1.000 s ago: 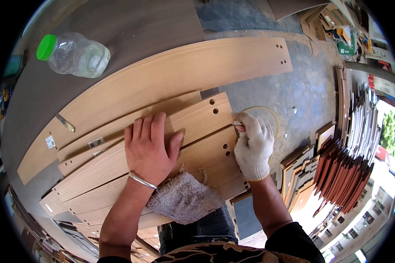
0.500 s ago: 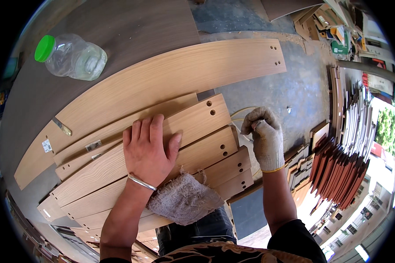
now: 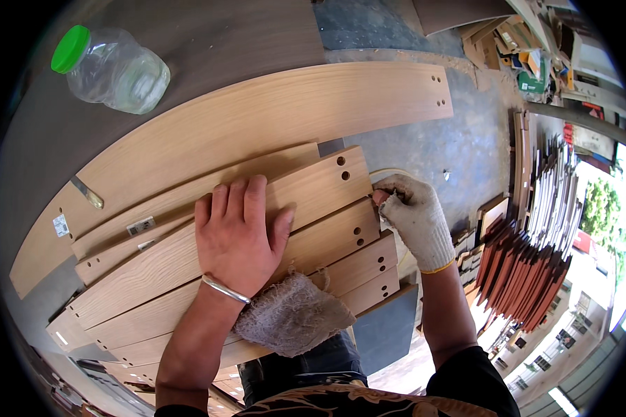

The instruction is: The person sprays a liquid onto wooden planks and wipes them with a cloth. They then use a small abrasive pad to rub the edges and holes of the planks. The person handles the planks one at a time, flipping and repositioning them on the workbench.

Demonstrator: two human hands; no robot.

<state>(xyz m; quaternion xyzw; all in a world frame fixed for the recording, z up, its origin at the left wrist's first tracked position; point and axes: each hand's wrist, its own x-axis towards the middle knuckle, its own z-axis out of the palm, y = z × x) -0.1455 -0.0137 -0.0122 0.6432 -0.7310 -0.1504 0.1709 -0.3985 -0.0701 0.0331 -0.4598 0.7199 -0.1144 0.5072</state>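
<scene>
My bare left hand [image 3: 238,226], with a silver bangle on its wrist, lies flat on a light wood-grain board [image 3: 320,175], thumb out to the side. Two round holes show near that board's right end. My right hand [image 3: 417,217] wears an off-white knit glove with bare fingertips. Its fingers are curled closed against the board's right end edge; what they hold, if anything, is hidden. A ragged grey cloth [image 3: 292,316] lies just below my left hand, over similar drilled boards [image 3: 337,233] lying side by side in a stepped row.
A longer curved board [image 3: 271,104] lies beyond, bearing a small blade-like tool [image 3: 87,192]. On the dark panel [image 3: 236,35] a clear jar [image 3: 122,73] with a green lid rests on its side. Stacked reddish-brown strips [image 3: 518,271] and cardboard scraps [image 3: 511,42] are at the right.
My right hand has moved left, from beside the boards to the end of the top one. My left hand stays flat in place. The view has shifted slightly.
</scene>
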